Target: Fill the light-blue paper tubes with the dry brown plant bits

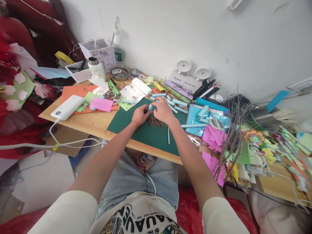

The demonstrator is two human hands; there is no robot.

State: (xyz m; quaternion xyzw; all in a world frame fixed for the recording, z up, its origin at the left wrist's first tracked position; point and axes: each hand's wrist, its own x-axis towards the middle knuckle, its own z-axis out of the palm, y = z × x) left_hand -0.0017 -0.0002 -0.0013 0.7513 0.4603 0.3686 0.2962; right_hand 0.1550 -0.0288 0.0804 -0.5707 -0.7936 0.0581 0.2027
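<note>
Over the dark green mat (126, 121) a short light blue paper tube (150, 107) stands between my hands. My left hand (140, 115) grips its side with thumb and fingers. My right hand (162, 109) is closed at the tube's upper end, its fingertips partly hidden. Just below the hands lies a small heap of brown dried bits (156, 122). Several light blue rolled paper tubes (179, 103) are scattered behind and to the right of my right hand. A thin pale strip (168, 136) lies on the mat near my right forearm.
To the left are a white power bank (67, 107) with a cable, pink paper (101, 104) and an uncapped white bottle (97, 69). On the right, dry twigs (235, 130) rise beside magenta paper (214, 137) and a blue plastic packet (195, 120). A white device (184, 82) stands against the wall.
</note>
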